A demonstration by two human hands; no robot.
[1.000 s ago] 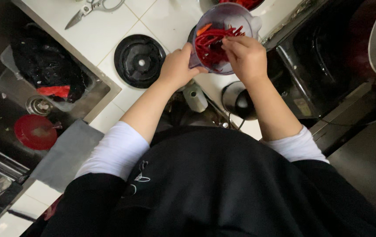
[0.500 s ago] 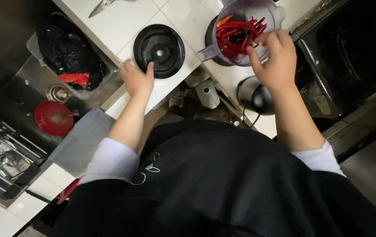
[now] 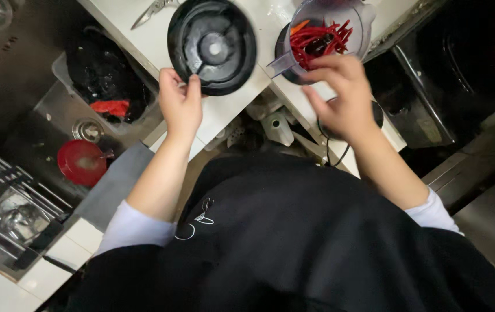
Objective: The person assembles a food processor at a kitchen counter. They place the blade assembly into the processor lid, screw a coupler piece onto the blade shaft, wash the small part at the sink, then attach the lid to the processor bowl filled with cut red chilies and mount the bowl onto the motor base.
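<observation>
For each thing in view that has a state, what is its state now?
Blender jar: uncovered, holding red strips.
Black lid: off the jar, flat on the counter.
Left hand: touching the lid's edge.
Right hand: at the jar, holding nothing visible.

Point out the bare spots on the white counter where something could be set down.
Bare white counter lies left of the round black lid, below the scissors. A narrower strip runs between the lid and the clear jug of red strips. The near edge is crowded: the left hand touches the lid's rim and the right hand hovers beside the jug.
</observation>
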